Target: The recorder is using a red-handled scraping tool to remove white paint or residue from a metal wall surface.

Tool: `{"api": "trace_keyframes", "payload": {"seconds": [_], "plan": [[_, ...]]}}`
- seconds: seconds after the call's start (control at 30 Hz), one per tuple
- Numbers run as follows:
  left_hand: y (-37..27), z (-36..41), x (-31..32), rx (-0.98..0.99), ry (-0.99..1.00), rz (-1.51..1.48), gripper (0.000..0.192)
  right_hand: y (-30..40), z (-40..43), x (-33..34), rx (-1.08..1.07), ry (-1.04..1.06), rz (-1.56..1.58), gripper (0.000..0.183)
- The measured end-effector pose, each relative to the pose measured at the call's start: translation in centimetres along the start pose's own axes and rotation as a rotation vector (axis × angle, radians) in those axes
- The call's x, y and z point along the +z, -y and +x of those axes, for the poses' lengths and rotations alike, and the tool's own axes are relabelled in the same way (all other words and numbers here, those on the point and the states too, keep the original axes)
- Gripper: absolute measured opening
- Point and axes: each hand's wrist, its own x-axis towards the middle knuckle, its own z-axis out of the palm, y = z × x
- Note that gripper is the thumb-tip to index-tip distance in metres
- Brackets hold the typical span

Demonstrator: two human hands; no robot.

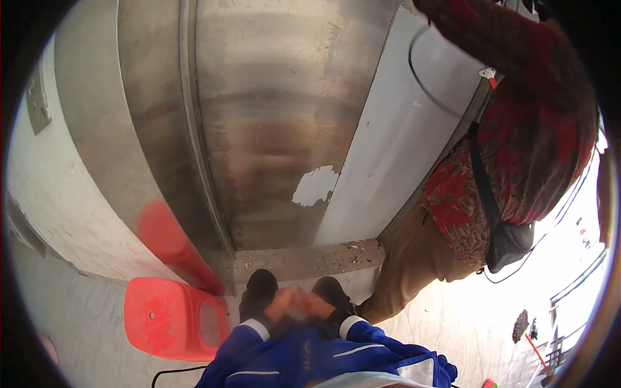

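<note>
My left hand [281,303] and my right hand [314,305] are close together in front of my body, above my dark shoes. Both are blurred, and whether anything is between them cannot be made out. Ahead of them stands a brushed metal panel [286,97] with a ragged whitish patch [315,186] low on it. A smooth pale strip [393,131] runs along the panel's right side. Paint-like flakes and crumbs lie on the sill [339,254] at its foot.
A red plastic stool [155,320] stands at my left. Close on my right, a person in a patterned red shirt [529,145] carries a black bag [507,242]. A scraper with a red part [487,74] shows by that person's arm. A broom [521,325] is farther right.
</note>
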Motion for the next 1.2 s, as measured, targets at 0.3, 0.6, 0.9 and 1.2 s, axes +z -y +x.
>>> {"api": "trace_keyframes", "payload": {"seconds": [0.3, 0.6, 0.9, 1.2], "plan": [[0.4, -0.1, -0.1, 0.057, 0.004, -0.08, 0.018, -0.2, 1.7, -1.6, 0.006, 0.073, 0.099, 0.052], [1.6, 3.3, -1.6, 0.031, 0.081, -0.118, 0.018, -1.5, 9.8, -10.6, -0.029, 0.163, 0.138, 0.013], [3.0, 3.2, -2.4, 0.1, -0.033, -0.059, 0.017, -1.8, 1.3, -2.4, -0.17, -0.042, 0.026, 0.012], [-0.7, -0.7, -0.3, 0.14, 0.186, -0.198, 0.032, 2.1, -9.6, 4.2, -0.315, -0.151, -0.14, 0.012]]}}
